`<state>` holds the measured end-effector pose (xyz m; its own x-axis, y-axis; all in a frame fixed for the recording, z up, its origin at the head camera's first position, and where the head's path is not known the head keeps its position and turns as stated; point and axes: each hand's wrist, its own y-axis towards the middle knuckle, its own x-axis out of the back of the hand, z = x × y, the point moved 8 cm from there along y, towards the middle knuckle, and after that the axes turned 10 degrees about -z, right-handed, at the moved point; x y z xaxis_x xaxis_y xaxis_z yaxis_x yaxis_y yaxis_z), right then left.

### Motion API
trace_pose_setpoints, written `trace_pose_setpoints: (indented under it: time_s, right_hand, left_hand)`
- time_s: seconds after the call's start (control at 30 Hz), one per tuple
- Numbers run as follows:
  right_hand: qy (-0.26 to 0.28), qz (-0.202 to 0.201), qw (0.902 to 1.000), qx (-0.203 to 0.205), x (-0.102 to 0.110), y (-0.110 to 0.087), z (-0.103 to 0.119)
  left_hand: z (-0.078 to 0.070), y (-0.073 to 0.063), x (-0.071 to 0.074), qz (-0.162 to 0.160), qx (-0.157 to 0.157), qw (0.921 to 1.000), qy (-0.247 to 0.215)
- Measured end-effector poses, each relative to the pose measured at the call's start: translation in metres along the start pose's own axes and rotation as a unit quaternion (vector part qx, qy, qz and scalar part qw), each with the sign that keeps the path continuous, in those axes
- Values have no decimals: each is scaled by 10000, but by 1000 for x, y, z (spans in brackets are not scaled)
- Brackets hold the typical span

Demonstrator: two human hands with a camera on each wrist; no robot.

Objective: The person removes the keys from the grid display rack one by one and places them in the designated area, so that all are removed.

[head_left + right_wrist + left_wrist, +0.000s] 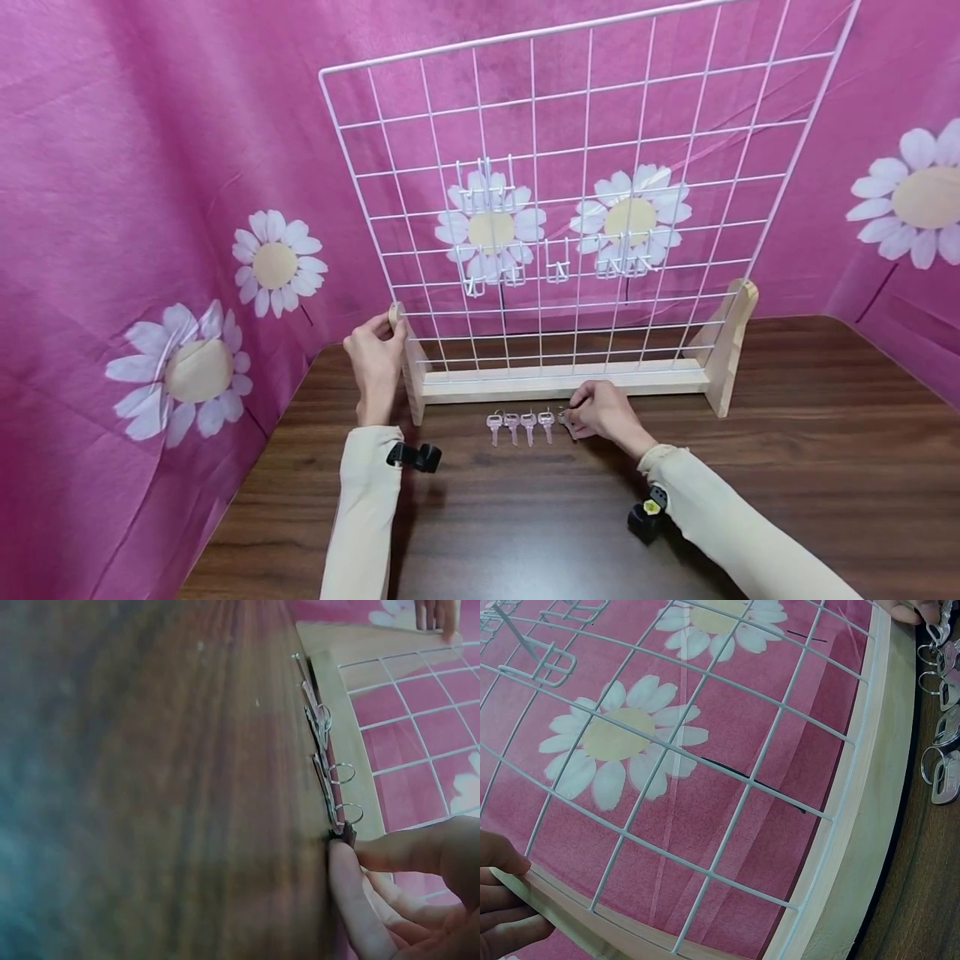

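A white wire grid panel stands upright in a wooden stand. My left hand grips the top of the stand's left end piece, thumb and fingers on either side of the wood in the left wrist view. In front of the stand, several silvery keys with small rings lie in a row on the table. At the row's right end, my right hand pinches a key between thumb and index finger. That key is partly hidden by the fingers.
Several white wire hooks hang on the grid's lower middle, with more hooks higher up. The stand's right end piece rises from the brown wooden table. A pink cloth with white flowers surrounds the back and sides.
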<state>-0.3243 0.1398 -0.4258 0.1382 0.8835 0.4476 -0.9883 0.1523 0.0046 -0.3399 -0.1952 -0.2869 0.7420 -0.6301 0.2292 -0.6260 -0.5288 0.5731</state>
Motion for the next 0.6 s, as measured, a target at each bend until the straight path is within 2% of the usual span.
trace_pose_setpoints:
  time_s: [0.13, 0.4, 0.6]
  right_hand:
    - [-438, 60, 9987, 258, 0, 0, 8]
    - [-840, 147, 9964, 26, -2, -2, 2]
    - [-642, 205, 9977, 84, -6, -1, 2]
  left_hand:
    - [-1, 1, 0, -47, -73, 10000, -3]
    - [-1, -1, -2, 36, -66, 10000, -18]
    - [0, -1, -1, 32, 1, 10000, -2]
